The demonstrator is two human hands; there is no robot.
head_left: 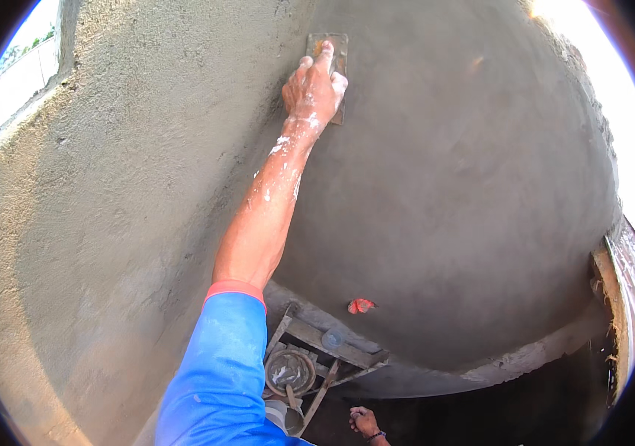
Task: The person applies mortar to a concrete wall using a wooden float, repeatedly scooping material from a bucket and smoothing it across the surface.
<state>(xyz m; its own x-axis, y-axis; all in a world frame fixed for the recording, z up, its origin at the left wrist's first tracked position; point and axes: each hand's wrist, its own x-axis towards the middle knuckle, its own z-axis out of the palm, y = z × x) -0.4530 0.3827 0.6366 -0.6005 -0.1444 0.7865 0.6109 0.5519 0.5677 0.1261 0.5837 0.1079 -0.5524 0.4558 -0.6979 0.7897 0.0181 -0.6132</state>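
Note:
My left hand [314,93] is closed on a flat rectangular plastering float [337,44], with one finger stretched along it. The float lies against the smooth grey plastered wall [436,186], close to the inner corner on its left. White splashes mark the hand and forearm, and the blue sleeve ends in a red cuff. Low in the picture, my right hand [366,421] hangs near a wooden frame with its fingers curled; a dark band circles the wrist. Nothing shows in that hand.
A rougher wall [131,149] meets the smooth one at the corner. Below stands a wooden frame [310,334] bearing a round bowl [290,372] with a stick-like handle beside it. A red piece [361,305] sits on the lower wall. Rough boards [615,305] edge the right side.

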